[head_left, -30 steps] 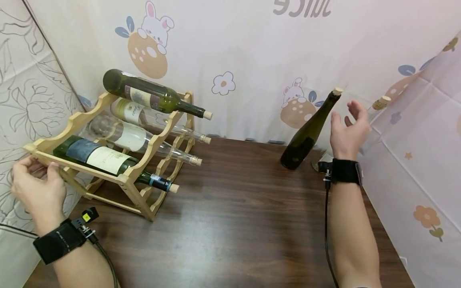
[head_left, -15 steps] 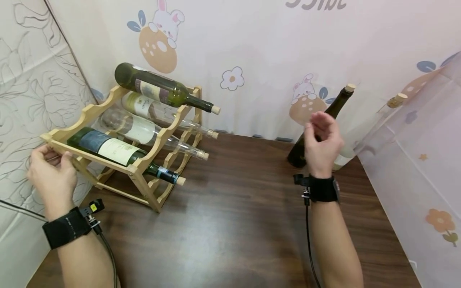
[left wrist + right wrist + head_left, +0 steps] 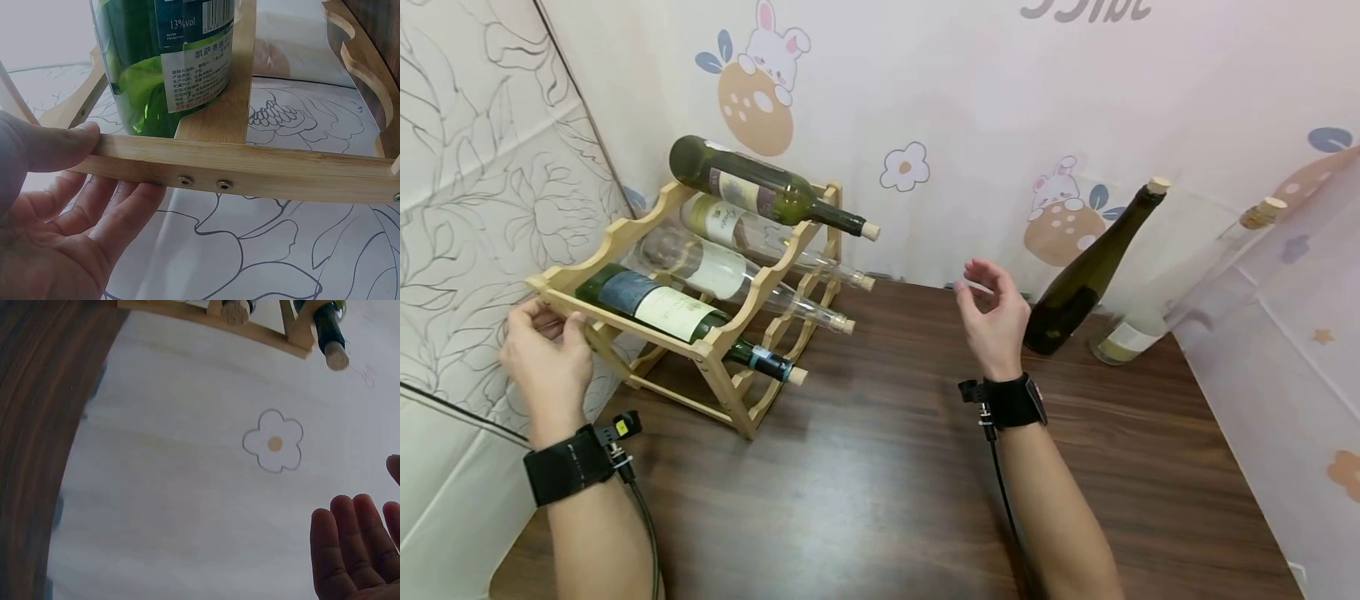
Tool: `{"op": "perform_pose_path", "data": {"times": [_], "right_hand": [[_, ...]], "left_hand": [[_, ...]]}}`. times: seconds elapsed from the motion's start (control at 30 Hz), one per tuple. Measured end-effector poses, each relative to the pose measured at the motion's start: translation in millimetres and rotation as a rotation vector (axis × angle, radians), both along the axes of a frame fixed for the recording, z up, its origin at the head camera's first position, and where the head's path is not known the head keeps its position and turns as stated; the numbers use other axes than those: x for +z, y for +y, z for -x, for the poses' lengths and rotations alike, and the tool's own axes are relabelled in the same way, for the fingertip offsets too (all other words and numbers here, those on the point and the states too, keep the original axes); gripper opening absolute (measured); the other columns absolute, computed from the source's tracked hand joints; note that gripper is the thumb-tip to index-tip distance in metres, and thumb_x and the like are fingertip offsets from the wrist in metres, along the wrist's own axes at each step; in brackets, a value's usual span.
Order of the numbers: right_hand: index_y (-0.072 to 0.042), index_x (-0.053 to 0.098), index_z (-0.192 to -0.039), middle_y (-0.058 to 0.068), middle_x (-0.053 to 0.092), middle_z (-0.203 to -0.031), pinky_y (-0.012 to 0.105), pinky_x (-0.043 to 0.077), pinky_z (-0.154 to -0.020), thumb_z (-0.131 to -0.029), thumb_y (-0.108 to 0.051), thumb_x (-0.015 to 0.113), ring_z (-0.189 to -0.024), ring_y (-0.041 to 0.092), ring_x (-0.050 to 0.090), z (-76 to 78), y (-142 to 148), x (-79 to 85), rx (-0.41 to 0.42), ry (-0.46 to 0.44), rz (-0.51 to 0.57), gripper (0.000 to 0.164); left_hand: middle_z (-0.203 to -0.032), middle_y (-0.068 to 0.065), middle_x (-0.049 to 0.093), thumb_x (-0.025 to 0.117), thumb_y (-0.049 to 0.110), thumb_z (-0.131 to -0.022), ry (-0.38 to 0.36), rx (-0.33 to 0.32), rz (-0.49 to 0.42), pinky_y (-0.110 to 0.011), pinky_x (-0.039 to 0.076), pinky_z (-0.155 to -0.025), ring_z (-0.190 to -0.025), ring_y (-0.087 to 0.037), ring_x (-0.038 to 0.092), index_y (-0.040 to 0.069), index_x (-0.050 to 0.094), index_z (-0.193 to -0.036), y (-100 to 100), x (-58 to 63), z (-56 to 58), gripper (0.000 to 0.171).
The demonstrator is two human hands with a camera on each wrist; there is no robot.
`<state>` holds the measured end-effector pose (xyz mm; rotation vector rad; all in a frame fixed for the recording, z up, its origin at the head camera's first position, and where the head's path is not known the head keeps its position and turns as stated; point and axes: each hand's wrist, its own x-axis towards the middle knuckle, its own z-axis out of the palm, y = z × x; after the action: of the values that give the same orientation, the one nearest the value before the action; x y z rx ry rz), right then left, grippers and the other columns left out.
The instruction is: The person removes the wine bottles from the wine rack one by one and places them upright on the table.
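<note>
The supporting surface was a dark brown wood-grain tabletop (image 3: 880,417), reflecting light near its centre. A pale wooden wine rack (image 3: 625,322) stood on the left. At the far right, a corked dark green wine bottle (image 3: 1086,283) and, to its right, a corked clear glass bottle (image 3: 1138,329) stood on their bases, slightly apart.

Right hand (image 3: 997,323) moved left, past standing green bottle (image 3: 1081,287), nearer rack (image 3: 724,388)

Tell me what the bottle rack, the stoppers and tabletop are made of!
The bottle rack looks like pale, smooth wood, maybe bamboo: grain lines run along its bar. The stoppers look like cork: tan, dull and speckled. The tabletop has dark brown streaks and a soft shine, so it could be wood or a wooden-looking covering.
</note>
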<state>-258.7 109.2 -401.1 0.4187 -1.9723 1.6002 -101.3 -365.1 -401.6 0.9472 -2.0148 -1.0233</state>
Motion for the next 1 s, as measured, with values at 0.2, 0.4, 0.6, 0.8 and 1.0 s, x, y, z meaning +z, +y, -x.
{"op": "perform_pose_path", "data": {"times": [0.2,0.4,0.6,0.8,1.0], "right_hand": [[0.003,0.068,-0.127,0.02,0.073,-0.122,0.02,0.06,-0.09,-0.094,0.002,0.074,-0.112,0.032,0.072,1.3,-14,-4.4,0.045,0.004,-0.03,0.034],[0.0,0.067,-0.13,0.021,0.072,-0.123,0.037,0.063,-0.093,-0.095,-0.006,0.076,-0.113,0.03,0.072,-0.4,-26,-8.7,0.091,-0.03,-0.074,0.036],[-0.002,0.068,-0.13,0.017,0.073,-0.123,0.036,0.063,-0.091,-0.094,-0.01,0.079,-0.109,0.03,0.073,0.3,-31,-11.7,0.1,-0.059,-0.075,0.038],[-0.002,0.067,-0.13,0.018,0.073,-0.122,0.013,0.058,-0.084,-0.096,-0.01,0.077,-0.102,0.02,0.071,-1.0,-37,-17.3,0.129,-0.088,-0.054,0.037],[-0.002,0.066,-0.132,0.02,0.072,-0.123,0.013,0.058,-0.086,-0.096,-0.01,0.077,-0.103,0.018,0.07,-3.3,-41,-25.7,0.157,-0.11,-0.045,0.037]], "left_hand": [[-0.096,0.032,0.044,0.063,0.019,-0.104,0.005,0.007,-0.006,-0.008,0.049,-0.091,-0.085,0.019,0.047,0.009,0.056,-0.144,3,1.7,1.9,0.042],[-0.098,0.031,0.046,0.064,0.02,-0.104,0.025,0.013,0.004,-0.009,0.049,-0.091,-0.087,0.018,0.048,0.01,0.057,-0.143,3,1.5,3.0,0.041],[-0.1,0.03,0.046,0.064,0.019,-0.104,0.035,0.009,0.002,-0.011,0.052,-0.094,-0.088,0.017,0.049,0.01,0.057,-0.143,3,2.2,5.7,0.041],[-0.098,0.031,0.044,0.063,0.02,-0.104,0.031,0.013,0.016,-0.01,0.049,-0.092,-0.088,0.018,0.047,0.009,0.057,-0.143,3,1.5,5.5,0.04],[-0.097,0.032,0.043,0.063,0.02,-0.104,0.019,0.014,0.028,-0.009,0.046,-0.088,-0.086,0.018,0.046,0.009,0.057,-0.143,4,-2.9,-0.2,0.04]]}}
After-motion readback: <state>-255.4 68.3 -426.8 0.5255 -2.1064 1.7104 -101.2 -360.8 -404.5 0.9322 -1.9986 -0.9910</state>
